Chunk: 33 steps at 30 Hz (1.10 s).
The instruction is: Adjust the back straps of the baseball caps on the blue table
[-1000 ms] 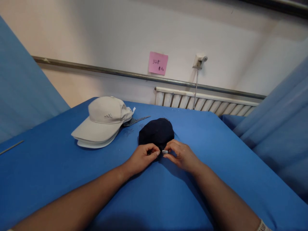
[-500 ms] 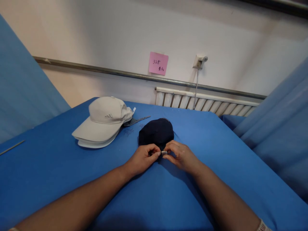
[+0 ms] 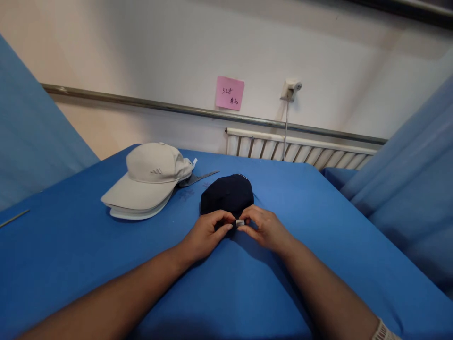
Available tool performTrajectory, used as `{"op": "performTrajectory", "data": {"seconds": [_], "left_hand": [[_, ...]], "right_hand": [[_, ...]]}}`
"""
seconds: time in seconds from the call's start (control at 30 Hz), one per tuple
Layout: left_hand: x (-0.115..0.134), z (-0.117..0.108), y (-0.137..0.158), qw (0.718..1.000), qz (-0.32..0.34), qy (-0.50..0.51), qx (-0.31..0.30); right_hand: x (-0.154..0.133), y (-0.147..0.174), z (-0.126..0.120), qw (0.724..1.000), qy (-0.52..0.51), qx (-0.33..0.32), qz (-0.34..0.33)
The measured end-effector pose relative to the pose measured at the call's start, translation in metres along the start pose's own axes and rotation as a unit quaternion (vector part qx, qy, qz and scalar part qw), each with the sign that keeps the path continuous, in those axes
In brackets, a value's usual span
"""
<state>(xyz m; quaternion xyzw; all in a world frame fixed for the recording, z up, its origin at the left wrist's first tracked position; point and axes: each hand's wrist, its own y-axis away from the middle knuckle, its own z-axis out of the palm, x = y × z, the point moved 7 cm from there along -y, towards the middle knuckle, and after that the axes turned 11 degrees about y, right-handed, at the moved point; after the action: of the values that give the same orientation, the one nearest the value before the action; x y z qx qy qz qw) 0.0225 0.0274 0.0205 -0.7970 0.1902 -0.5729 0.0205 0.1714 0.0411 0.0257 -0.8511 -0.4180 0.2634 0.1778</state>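
A dark navy cap (image 3: 226, 192) lies on the blue-covered table, its strap end toward me. At that near end is a small silvery buckle (image 3: 240, 223). My left hand (image 3: 212, 231) pinches the dark strap just left of the buckle, fingers closed. From the other side my right hand (image 3: 264, 226) grips the buckle between thumb and fingertips. The cap's brim is hidden from me, and the fingers cover most of the strap.
Stacked light-coloured caps (image 3: 148, 177) stand left of the navy one, with a grey pointed piece (image 3: 200, 178) sticking out behind. A thin rod (image 3: 14, 218) lies at the far left. Blue curtains (image 3: 406, 189) flank the table; a radiator (image 3: 269, 146) is behind it.
The view has shifted slightly. The buckle has turned a little between my fingers and shows brighter; both hands keep their hold at the cap's strap.
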Motion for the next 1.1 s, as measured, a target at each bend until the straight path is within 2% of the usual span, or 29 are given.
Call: {"op": "performTrajectory", "data": {"seconds": [0.13, 0.3, 0.67, 0.87, 1.1], "left_hand": [[-0.002, -0.003, 0.000, 0.999, 0.001, -0.024, 0.028], [-0.003, 0.001, 0.000, 0.999, -0.007, -0.037, 0.032], [0.012, -0.007, 0.005, 0.981, 0.078, -0.173, 0.028], [0.017, 0.001, 0.005, 0.985, 0.085, -0.150, -0.002], [0.014, 0.000, 0.004, 0.987, 0.071, -0.146, 0.016]], "right_hand": [[-0.002, 0.000, 0.001, 1.000, -0.001, -0.009, -0.004], [-0.004, -0.001, 0.006, 1.000, 0.004, -0.023, -0.008], [0.001, -0.001, -0.006, 1.000, 0.001, 0.018, 0.007], [-0.003, -0.002, -0.001, 1.000, -0.016, -0.007, 0.007], [-0.004, -0.002, 0.002, 1.000, -0.013, -0.002, 0.001]]}}
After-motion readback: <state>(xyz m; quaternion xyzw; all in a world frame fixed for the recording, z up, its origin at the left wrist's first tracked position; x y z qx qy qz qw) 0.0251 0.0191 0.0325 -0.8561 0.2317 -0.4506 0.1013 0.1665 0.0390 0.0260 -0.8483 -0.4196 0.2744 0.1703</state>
